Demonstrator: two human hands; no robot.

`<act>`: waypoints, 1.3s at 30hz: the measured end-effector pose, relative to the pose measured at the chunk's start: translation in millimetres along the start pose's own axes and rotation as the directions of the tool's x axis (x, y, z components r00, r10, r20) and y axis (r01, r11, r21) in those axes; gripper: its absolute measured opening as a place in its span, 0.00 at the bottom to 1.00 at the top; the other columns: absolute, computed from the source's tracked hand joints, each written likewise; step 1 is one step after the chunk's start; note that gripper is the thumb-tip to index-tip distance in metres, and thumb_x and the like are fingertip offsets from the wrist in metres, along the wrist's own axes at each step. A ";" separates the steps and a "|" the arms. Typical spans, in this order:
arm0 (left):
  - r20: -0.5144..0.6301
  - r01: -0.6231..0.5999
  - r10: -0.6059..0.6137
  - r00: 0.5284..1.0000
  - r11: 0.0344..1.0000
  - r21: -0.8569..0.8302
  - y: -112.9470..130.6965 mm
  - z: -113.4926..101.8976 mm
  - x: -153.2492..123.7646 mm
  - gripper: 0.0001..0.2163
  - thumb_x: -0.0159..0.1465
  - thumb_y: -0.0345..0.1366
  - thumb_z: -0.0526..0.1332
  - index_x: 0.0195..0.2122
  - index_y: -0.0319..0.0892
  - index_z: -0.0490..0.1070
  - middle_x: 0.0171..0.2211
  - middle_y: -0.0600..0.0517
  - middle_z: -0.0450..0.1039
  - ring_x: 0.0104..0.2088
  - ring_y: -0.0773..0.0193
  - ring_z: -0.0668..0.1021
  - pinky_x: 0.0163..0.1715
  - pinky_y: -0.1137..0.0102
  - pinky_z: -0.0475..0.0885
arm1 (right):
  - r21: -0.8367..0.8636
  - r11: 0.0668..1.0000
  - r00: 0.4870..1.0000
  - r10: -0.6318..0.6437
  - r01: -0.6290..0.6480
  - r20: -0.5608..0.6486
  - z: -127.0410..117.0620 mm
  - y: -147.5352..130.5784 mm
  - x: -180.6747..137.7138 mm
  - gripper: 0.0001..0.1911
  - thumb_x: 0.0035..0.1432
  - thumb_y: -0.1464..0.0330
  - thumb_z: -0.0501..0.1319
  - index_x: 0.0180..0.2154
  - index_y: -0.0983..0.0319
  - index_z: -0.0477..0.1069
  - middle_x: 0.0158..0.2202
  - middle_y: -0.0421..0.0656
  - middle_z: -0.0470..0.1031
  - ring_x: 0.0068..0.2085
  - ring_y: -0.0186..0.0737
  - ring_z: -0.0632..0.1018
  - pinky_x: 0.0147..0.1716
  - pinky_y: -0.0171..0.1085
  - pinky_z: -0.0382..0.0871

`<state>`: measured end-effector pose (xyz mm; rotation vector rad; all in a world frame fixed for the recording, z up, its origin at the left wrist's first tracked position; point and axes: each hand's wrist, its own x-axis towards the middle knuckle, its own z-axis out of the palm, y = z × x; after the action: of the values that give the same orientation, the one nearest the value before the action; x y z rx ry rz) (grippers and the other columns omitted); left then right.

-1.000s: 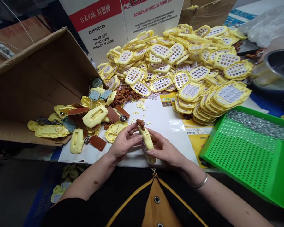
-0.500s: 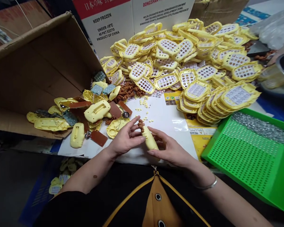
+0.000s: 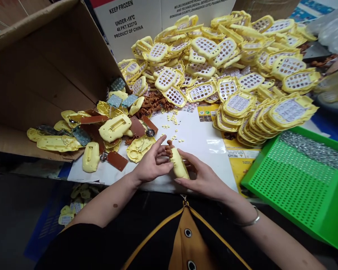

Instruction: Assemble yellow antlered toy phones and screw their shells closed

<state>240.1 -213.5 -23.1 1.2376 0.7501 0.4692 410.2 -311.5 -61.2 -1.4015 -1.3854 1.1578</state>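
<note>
A yellow plastic toy phone casing (image 3: 180, 166) stands tilted between my two hands, its narrow side toward me. My right hand (image 3: 203, 175) is closed round its right side and lower end, with the thumb low on the near edge. At its upper left edge sits a brown moulded piece (image 3: 169, 149). My left hand (image 3: 152, 162) grips from the left, thumb against the casing and fingers beside the brown piece; some fingertips are hidden. Just beyond lie small yellow bits (image 3: 173, 119) on the white sheet (image 3: 194, 127).
Yellow casings with holed fronts (image 3: 205, 47) are heaped at the back. Stacked casings (image 3: 287, 108) stand right, near a green tray (image 3: 293, 187) of small metal parts. Brown pieces (image 3: 152, 103), back shells with circuit boards (image 3: 115, 127) and a cardboard box (image 3: 45, 67) lie left.
My view has shifted slightly. The casing has turned a little between my hands, and more of the brown piece shows. Both hands keep nearly the same hold.
</note>
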 end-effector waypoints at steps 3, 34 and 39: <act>0.020 0.016 -0.016 1.000 1.000 -0.016 1.5 3.0 4.4 0.46 0.49 0.32 0.68 0.67 0.43 0.46 0.57 0.40 0.64 0.55 0.54 0.70 0.54 0.60 0.65 | 0.072 0.997 0.999 0.028 -0.029 0.015 0.4 -0.3 0.0 0.40 0.51 0.60 0.66 0.62 0.58 0.54 0.60 0.52 0.65 0.57 0.51 0.71 0.54 0.52 0.69; 0.206 -0.453 0.404 0.891 0.776 0.439 21.9 21.0 -3.0 0.42 0.53 0.25 0.61 0.68 0.40 0.44 0.63 0.38 0.58 0.61 0.46 0.65 0.59 0.54 0.63 | 0.317 0.948 0.995 -0.048 0.020 0.082 -31.0 -36.5 9.3 0.20 0.60 0.65 0.61 0.54 0.50 0.62 0.64 0.43 0.60 0.62 0.41 0.68 0.55 0.45 0.72; 0.225 -0.463 0.405 0.886 0.758 0.460 16.1 11.8 -0.2 0.46 0.54 0.26 0.61 0.69 0.46 0.33 0.63 0.39 0.58 0.61 0.48 0.65 0.56 0.53 0.67 | 0.261 0.965 0.992 -0.044 0.011 0.122 -28.2 -38.1 13.0 0.24 0.59 0.66 0.62 0.56 0.49 0.59 0.65 0.44 0.58 0.64 0.45 0.64 0.55 0.46 0.72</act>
<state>249.8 -217.0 -5.9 1.9418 0.4896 0.5980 428.3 -295.4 -18.4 -1.1367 -1.2809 1.3760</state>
